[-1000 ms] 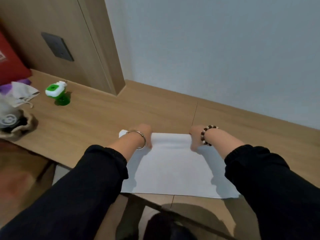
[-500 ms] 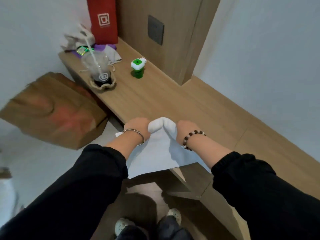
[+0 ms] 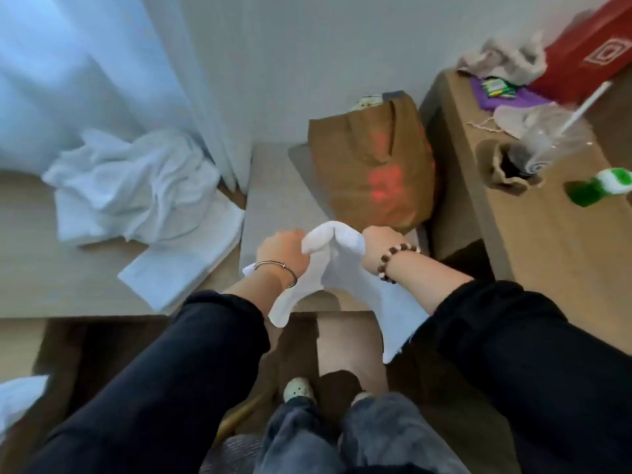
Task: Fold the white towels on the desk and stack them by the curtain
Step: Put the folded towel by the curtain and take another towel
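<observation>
A folded white towel [image 3: 337, 268] hangs in the air between my hands, over the gap between two surfaces. My left hand [image 3: 282, 249] grips its left top end, and my right hand [image 3: 379, 246] grips the right top end. The towel's middle bulges up between my fists and its lower corners droop. To the left, a folded white towel [image 3: 191, 258] lies flat on a pale surface [image 3: 51, 278] near the sheer curtain [image 3: 102, 63]. A crumpled heap of white towels [image 3: 133, 183] sits partly on it, at the curtain's foot.
A brown paper bag [image 3: 372, 165] stands on the floor ahead. The wooden desk [image 3: 554, 251] at right holds a plastic cup with a straw [image 3: 526, 155], a green and white gadget [image 3: 602, 188], a red bag [image 3: 588, 46] and cloths. My feet [image 3: 297, 390] show below.
I have lifted the folded towel off the desk with both hands and turned left; the desk now lies at right and the curtain with the other towels has come into sight.
</observation>
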A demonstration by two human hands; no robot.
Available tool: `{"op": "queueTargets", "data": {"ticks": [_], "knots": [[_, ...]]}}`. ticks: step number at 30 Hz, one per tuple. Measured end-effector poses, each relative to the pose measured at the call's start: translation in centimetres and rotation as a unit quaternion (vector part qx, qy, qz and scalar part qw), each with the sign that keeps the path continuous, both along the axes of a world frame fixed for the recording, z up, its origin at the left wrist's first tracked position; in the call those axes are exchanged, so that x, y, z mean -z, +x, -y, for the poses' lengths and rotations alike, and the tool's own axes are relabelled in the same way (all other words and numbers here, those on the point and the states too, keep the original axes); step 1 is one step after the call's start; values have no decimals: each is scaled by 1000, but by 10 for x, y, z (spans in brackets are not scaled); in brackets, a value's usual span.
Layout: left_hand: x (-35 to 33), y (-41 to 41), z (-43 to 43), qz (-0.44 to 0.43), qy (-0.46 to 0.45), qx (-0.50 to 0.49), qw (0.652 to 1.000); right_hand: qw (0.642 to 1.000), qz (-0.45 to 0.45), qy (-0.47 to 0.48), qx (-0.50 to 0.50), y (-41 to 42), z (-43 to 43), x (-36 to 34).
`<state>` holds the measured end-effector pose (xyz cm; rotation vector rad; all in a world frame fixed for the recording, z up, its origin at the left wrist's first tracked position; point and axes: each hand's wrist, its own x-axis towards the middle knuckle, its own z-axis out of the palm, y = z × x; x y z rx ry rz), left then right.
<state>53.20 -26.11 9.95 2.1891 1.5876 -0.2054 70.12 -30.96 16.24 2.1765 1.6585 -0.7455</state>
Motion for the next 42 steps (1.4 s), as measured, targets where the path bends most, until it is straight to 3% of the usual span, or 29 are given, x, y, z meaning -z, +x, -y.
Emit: {"op": "queueTargets", "data": {"ticks": [11, 16, 25, 32, 38, 40, 42], "knots": [[63, -200, -18, -13, -14, -263, 965, 957, 0, 12, -289, -164, -119, 84], [92, -242, -30, -56, 29, -289, 955, 915, -21, 41, -400, -204, -175, 133], [137, -290, -66, -38, 41, -308, 950, 842, 92, 69, -526, -229, -249, 171], [159, -344, -105, 24, -90, -341, 935, 863, 119, 56, -488, -248, -308, 195], [179, -395, -138, 12, -135, -312, 940, 933, -7, -55, -354, -255, -364, 223], [193, -403, -143, 30, -122, -363, 923, 950, -35, -40, -307, -258, -375, 237], [211, -407, -146, 68, -102, -452, 883, 968, -65, -13, -244, -257, -385, 254]]}}
